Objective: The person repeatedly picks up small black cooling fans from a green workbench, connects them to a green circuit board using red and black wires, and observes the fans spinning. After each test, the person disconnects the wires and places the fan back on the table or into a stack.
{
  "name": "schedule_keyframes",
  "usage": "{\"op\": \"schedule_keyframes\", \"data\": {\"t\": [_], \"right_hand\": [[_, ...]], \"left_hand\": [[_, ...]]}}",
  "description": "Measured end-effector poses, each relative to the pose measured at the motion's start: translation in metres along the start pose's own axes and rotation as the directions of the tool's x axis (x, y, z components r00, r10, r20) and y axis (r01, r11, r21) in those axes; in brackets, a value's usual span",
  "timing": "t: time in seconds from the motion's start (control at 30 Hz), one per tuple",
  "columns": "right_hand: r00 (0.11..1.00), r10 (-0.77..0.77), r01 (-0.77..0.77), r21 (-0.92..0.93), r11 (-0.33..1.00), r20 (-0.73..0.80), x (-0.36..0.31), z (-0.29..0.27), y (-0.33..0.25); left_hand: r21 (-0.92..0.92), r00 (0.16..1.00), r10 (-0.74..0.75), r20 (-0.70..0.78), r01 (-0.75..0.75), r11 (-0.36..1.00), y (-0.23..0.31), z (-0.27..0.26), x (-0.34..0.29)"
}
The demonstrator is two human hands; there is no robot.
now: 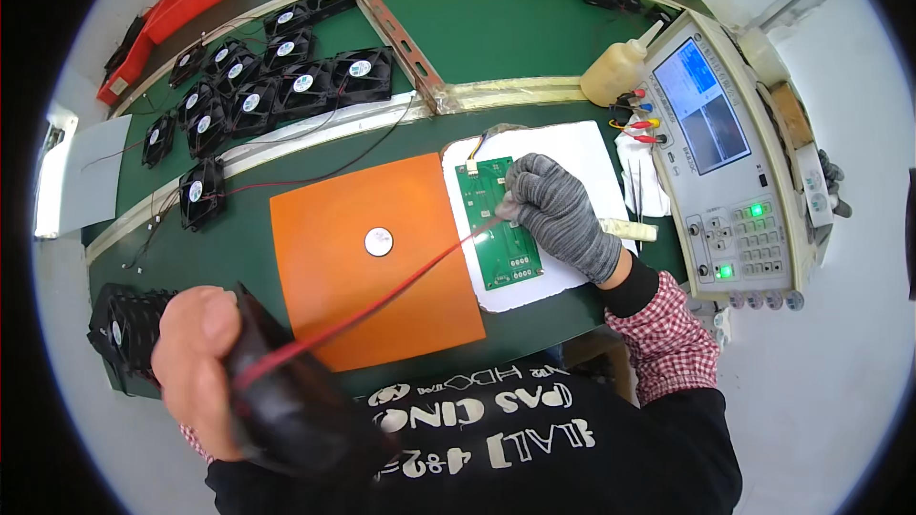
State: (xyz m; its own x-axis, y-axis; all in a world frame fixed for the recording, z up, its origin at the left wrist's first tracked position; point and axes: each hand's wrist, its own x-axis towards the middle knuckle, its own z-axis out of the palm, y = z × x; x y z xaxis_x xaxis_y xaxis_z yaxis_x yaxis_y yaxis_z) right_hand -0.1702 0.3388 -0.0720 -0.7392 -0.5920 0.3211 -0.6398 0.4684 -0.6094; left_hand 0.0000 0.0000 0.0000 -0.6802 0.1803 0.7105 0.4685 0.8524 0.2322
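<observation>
My right hand (563, 210), in a grey glove, has its fingers drawn together at the end of a red wire (412, 278), which they seem to pinch. My left hand (198, 362), bare, is curled around a black fan (310, 415), too blurred for me to see its outline well. The wire runs between my two grips, nearly straight, slanting from the fan up and rightward to my right fingertips.

The green circuit board (498, 240) lies flat directly under those fingertips, so my right hand is by far the nearer one. The board's long axis runs away from me, tilted a little; most of its bare face spreads leftward and toward me from the pinch. Whether the wire's tip touches it, I cannot tell. A white plug (471, 167) sits at the board's far end, ahead and left of my right grip.

Under the board is a white pad (593, 157). Between my hands lies an orange mat (382, 310) bearing a round white disc (379, 241).
</observation>
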Motion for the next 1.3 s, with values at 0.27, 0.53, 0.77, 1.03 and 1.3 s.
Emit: {"op": "schedule_keyframes", "data": {"t": [0.27, 0.53, 0.77, 1.03, 1.3], "right_hand": [[0.956, 0.035, 0.069, 0.337, 0.939, -0.292, -0.005, 0.001, 0.003], [0.91, 0.388, -0.226, 0.611, 0.758, -0.144, -0.007, -0.011, -0.011], [0.82, -0.109, -0.277, 0.557, 0.783, 0.562, -0.012, -0.015, -0.068], [0.874, -0.076, -0.353, 0.734, 0.58, 0.48, -0.025, -0.027, -0.046], [0.979, 0.204, -0.198, 0.406, 0.892, 0.028, 0.0, -0.006, -0.008]], "left_hand": [[-0.038, 0.979, 0.2, 0.038, -0.199, 0.979, -0.034, 0.145, 0.152], [-0.025, 0.967, 0.142, 0.212, -0.14, 0.99, -0.067, 0.166, 0.142], [-0.055, 0.908, 0.379, -0.178, -0.394, 0.918, 0.057, 0.064, 0.11], [-0.382, 0.718, -0.5, -0.484, 0.341, 0.859, -0.103, 0.028, 0.08], [-0.38, 0.865, -0.245, 0.439, 0.425, 0.821, -0.016, 0.108, 0.014]]}}
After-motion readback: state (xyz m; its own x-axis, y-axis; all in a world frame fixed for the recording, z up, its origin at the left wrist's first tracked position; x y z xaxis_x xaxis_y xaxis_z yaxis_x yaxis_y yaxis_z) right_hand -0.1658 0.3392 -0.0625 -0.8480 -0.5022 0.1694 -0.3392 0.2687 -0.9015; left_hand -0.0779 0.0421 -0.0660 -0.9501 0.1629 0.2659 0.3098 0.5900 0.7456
